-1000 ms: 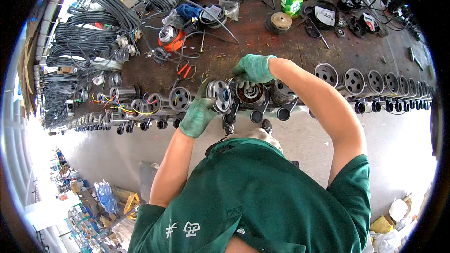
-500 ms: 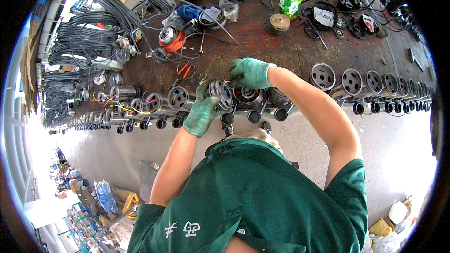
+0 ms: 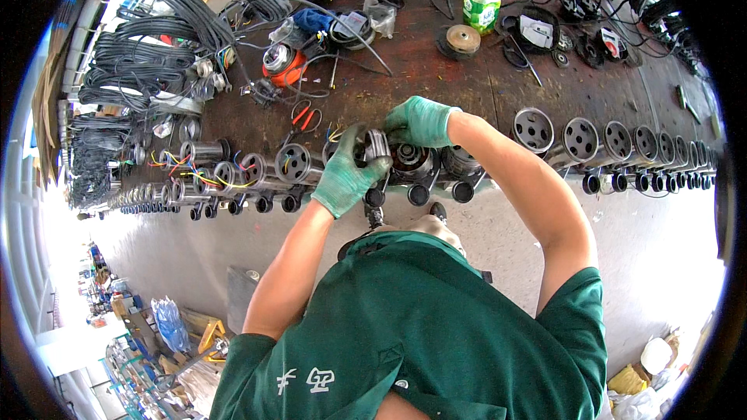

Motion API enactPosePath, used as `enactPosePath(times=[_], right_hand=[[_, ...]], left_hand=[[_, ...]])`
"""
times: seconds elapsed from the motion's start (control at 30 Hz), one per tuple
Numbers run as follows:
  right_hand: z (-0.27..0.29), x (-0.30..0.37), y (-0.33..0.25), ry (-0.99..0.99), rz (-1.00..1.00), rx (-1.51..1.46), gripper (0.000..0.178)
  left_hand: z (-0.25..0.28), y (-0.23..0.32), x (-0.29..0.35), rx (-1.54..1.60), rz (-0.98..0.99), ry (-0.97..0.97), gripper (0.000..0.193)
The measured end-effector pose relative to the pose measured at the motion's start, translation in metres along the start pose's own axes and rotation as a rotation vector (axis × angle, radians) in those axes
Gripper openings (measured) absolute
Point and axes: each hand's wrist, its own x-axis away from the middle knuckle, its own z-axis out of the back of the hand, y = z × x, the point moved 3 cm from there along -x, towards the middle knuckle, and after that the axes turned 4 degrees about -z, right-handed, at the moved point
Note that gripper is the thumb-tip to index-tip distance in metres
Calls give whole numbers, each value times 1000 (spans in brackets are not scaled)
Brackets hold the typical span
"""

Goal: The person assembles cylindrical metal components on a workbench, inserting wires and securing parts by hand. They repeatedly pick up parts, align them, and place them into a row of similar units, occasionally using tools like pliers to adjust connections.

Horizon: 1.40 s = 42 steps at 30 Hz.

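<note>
Both my hands wear green gloves with dark, soiled fingers. My left hand (image 3: 346,173) is closed around a round grooved metal cap (image 3: 377,145), held on edge just left of an opened motor housing (image 3: 412,160). Dark round parts show inside that housing, which stands at the near edge of the bench. Over the housing's far rim, my right hand (image 3: 424,121) is closed, its fingers curled and pointing left toward the cap. What its fingertips hold, if anything, is hidden. Red-handled pliers (image 3: 305,118) lie on the bench beyond my left hand.
Cylindrical metal housings with holed ends (image 3: 533,130) line the bench's near edge on both sides, some with coloured wires. Black cable coils (image 3: 140,62) are heaped at left. Farther back are an orange round part (image 3: 285,68), a brass-coloured disc (image 3: 462,40) and a green bottle (image 3: 482,5).
My left hand has turned the metal cap from facing partly toward me to edge-on, uncovering more of the motor housing. My right hand has shifted slightly, its fingers still curled.
</note>
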Motion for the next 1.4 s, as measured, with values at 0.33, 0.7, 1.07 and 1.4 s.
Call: enactPosePath(times=[0.33, 0.7, 1.07, 1.4], right_hand=[[-7, -12, 25, 26, -34, -84, 54], [-5, -3, 44, 27, -2, -228, 50], [-19, 27, 16, 45, -398, -4, 40], [-11, 24, 20, 53, -334, 228, 34]], left_hand=[[-14, 41, -21, -533, 38, -57, 101], [-24, 41, -29, -569, 62, -73, 95], [-36, 57, -33, -613, 236, -201, 98], [-21, 26, -42, -570, -27, -387, 66]])
